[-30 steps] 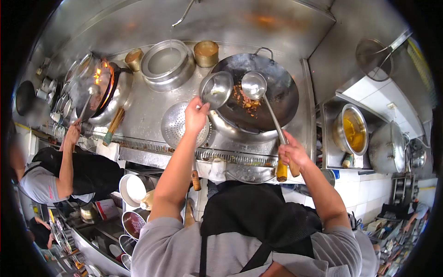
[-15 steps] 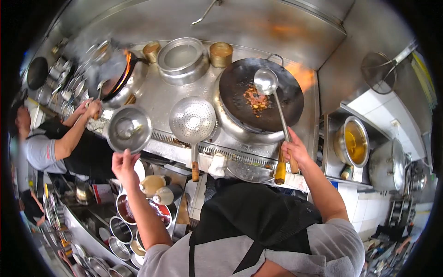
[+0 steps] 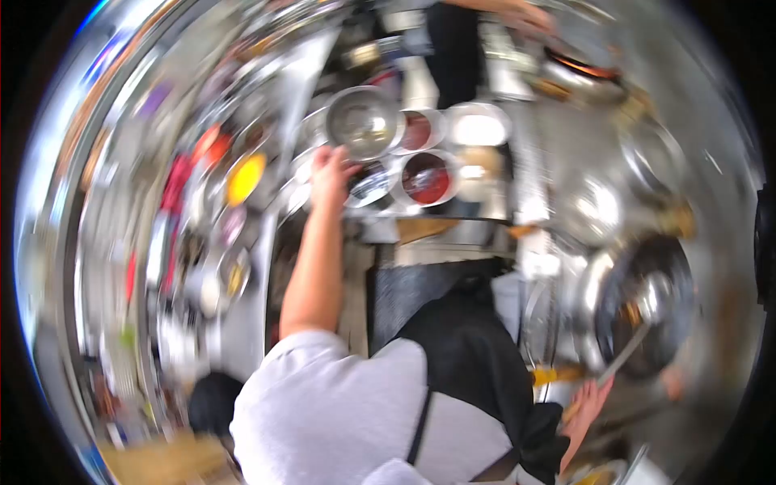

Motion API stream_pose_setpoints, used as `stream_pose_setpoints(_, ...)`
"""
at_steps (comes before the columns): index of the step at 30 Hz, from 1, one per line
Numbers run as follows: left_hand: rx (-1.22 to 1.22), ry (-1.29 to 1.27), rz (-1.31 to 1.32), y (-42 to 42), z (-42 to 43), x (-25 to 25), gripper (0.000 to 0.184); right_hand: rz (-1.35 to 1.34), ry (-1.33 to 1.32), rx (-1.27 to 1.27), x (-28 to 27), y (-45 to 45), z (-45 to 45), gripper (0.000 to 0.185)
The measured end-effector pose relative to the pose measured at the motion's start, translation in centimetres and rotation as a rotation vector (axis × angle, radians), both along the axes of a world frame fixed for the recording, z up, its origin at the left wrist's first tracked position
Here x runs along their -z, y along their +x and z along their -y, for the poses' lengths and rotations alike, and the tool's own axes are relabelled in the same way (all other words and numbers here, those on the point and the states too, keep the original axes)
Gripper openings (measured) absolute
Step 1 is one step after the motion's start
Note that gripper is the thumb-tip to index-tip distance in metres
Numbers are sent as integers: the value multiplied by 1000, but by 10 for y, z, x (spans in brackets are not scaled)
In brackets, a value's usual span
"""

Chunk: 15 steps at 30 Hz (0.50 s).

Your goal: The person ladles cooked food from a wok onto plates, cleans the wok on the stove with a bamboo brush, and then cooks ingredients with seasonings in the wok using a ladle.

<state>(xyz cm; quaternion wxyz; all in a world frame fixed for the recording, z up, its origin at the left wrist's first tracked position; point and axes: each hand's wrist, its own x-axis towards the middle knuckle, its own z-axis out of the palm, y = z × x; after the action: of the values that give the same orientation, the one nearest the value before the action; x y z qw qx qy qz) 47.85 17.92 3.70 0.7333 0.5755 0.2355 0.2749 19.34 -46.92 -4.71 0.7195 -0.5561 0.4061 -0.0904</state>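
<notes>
My left hand (image 3: 330, 171) pinches the rim of a metal bowl (image 3: 364, 121), held out over a group of containers. A little clear or yellowish content shows in the bowl, too blurred to name. One container beneath holds something red (image 3: 426, 179). My right hand (image 3: 588, 406) is closed round the handle of a ladle (image 3: 624, 352). The ladle's head lies over the dark wok (image 3: 677, 319) on the stove, beside some brownish food (image 3: 625, 322). Motion blurs much of the view.
A co-worker's hand (image 3: 525, 16) is at another wok with orange flame (image 3: 584, 69) at the top. A perforated strainer (image 3: 594, 208) lies on the stove beside a metal pot (image 3: 651, 153). A counter with several bowls, one with yellow content (image 3: 245, 179), runs along the left.
My view has turned left. The bowl in my left hand has moved from beside the stove to above the containers. My right hand still holds the ladle at the wok.
</notes>
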Motion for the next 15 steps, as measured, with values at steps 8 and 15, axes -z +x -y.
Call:
stream_pose_setpoints(8,-821,-59,-309,-283,-151,134,28,-40,36,-162,9,-12,51,68)
stream_pose_setpoints(15,-1167,-338,-207,-357,-180,151,35,-146,-128,-127,-31,-2,57,63)
